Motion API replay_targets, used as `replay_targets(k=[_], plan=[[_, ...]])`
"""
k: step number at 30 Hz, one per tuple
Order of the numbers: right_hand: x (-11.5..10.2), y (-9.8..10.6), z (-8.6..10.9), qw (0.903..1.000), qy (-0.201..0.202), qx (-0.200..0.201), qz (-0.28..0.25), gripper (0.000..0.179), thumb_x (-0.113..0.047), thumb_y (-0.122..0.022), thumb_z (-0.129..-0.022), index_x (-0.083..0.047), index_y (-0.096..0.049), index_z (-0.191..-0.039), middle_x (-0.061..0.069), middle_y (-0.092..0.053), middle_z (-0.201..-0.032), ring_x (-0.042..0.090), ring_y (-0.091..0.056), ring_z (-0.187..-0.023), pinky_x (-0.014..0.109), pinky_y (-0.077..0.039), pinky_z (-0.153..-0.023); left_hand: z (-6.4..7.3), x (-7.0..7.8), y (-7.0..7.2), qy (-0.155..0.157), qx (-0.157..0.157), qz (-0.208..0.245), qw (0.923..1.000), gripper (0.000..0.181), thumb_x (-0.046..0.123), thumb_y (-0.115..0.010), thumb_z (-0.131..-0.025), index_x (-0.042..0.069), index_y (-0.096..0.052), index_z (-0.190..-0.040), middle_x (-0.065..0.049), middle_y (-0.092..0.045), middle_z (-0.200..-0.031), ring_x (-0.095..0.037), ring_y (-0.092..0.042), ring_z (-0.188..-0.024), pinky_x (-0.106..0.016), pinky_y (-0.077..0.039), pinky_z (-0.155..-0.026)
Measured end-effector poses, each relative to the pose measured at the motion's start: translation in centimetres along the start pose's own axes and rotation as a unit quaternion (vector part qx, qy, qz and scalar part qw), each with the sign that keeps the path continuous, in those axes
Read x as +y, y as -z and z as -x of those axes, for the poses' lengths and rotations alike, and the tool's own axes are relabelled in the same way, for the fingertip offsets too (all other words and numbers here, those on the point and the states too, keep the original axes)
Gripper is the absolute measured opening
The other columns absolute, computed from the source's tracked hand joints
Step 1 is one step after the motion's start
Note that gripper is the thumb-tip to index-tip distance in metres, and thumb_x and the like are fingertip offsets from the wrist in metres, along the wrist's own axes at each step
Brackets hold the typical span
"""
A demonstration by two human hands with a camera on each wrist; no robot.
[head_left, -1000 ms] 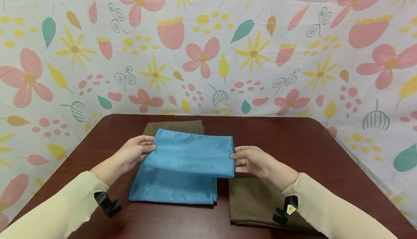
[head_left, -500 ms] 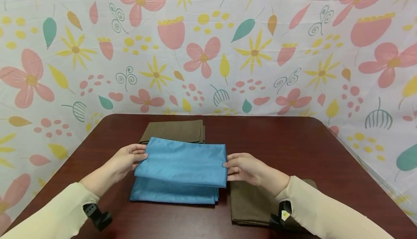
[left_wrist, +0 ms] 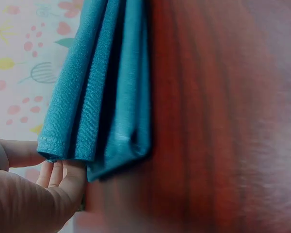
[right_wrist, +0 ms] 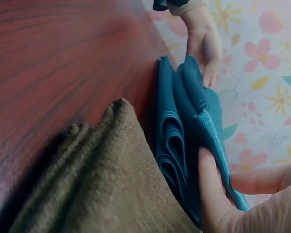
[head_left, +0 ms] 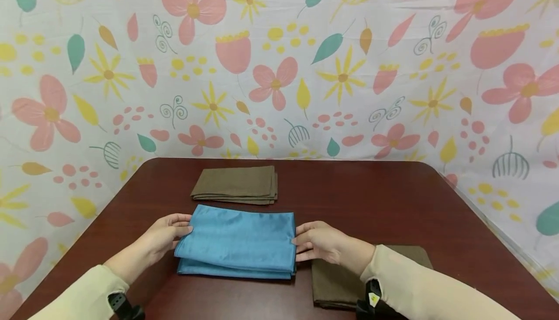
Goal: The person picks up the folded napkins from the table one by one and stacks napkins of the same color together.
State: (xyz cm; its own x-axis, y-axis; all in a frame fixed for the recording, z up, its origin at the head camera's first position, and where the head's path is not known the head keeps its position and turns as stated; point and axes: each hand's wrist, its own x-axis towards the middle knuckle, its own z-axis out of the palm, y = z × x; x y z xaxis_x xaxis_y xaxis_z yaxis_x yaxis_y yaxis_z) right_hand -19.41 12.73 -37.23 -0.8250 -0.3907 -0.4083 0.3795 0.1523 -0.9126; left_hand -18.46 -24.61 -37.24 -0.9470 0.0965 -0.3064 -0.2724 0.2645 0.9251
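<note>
A folded blue cloth [head_left: 238,237] lies level between my two hands in the head view. My left hand [head_left: 163,237] pinches its left edge, thumb on top and fingers beneath. On the opposite edge, my right hand [head_left: 320,242] grips it the same way. More folded blue fabric [head_left: 236,270] rests on the table just under it; whether the two are one piece I cannot tell. The right wrist view shows the held layers [right_wrist: 208,126] close beside the lower blue folds [right_wrist: 169,136], a narrow gap between them.
A folded brown cloth [head_left: 236,183] lies behind the blue one. Another folded brown cloth [head_left: 334,281] is at the front right, partly under my right forearm. Both sit on a dark red-brown table [head_left: 349,194]. A flowered sheet [head_left: 279,43] hangs behind.
Both hands have brought the held blue cloth down and towards me, slightly left. It now covers most of the lower blue fabric, and the rear brown cloth shows fully.
</note>
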Motion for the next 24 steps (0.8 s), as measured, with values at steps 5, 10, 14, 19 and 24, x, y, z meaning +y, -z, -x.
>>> replay_targets(k=[5, 10, 14, 19, 24], plan=[[0.1, -0.2, -0.1, 1.0000, 0.001, 0.007, -0.001, 0.057, 0.003, -0.059, -0.091, 0.015, -0.032, -0.140, 0.025, -0.051, -0.117, 0.030, -0.058, -0.095, 0.046, -0.057, -0.086, 0.0, -0.5, -0.1, -0.005, 0.007, 0.013, 0.9999, 0.052, 0.010, -0.053, -0.099, -0.007, -0.031, -0.143, -0.025, -0.044, -0.137, -0.018, -0.056, -0.104, -0.034, -0.053, -0.083], [0.1, -0.2, 0.0, 0.9999, -0.005, 0.011, 0.010, 0.053, 0.004, -0.058, -0.091, 0.015, -0.035, -0.138, 0.026, -0.053, -0.115, 0.030, -0.059, -0.095, 0.045, -0.058, -0.084, 0.1, -1.0, -0.4, -0.004, -0.002, 0.011, 0.9999, 0.051, 0.006, -0.053, -0.098, -0.005, -0.030, -0.143, -0.028, -0.038, -0.144, -0.020, -0.056, -0.106, -0.035, -0.053, -0.081], [0.3, -0.3, -0.1, 0.9997, -0.005, 0.018, 0.015, 0.052, 0.005, -0.058, -0.090, 0.015, -0.037, -0.136, 0.027, -0.053, -0.115, 0.031, -0.060, -0.094, 0.046, -0.058, -0.082, -0.1, -1.3, -0.6, -0.003, 0.000, 0.010, 0.9999, 0.052, 0.004, -0.053, -0.097, -0.004, -0.029, -0.143, -0.029, -0.034, -0.147, -0.026, -0.053, -0.113, -0.036, -0.052, -0.083], [0.7, -0.4, -0.3, 0.9995, -0.021, 0.018, 0.018, 0.053, 0.007, -0.059, -0.088, 0.015, -0.038, -0.136, 0.027, -0.054, -0.115, 0.032, -0.062, -0.094, 0.046, -0.058, -0.082, -0.2, -1.8, -0.8, 0.006, 0.013, -0.002, 0.9999, 0.052, 0.005, -0.055, -0.096, -0.004, -0.031, -0.142, -0.028, -0.037, -0.145, -0.029, -0.053, -0.115, -0.038, -0.053, -0.084], [0.7, -0.4, -0.7, 0.9992, -0.031, 0.002, 0.027, 0.057, 0.006, -0.060, -0.088, 0.016, -0.035, -0.139, 0.029, -0.053, -0.121, 0.032, -0.064, -0.096, 0.045, -0.058, -0.082, -0.1, -2.2, -0.6, 0.011, 0.018, -0.015, 0.9997, 0.052, 0.005, -0.055, -0.096, -0.004, -0.032, -0.141, -0.028, -0.038, -0.144, -0.029, -0.053, -0.115, -0.038, -0.053, -0.082]])
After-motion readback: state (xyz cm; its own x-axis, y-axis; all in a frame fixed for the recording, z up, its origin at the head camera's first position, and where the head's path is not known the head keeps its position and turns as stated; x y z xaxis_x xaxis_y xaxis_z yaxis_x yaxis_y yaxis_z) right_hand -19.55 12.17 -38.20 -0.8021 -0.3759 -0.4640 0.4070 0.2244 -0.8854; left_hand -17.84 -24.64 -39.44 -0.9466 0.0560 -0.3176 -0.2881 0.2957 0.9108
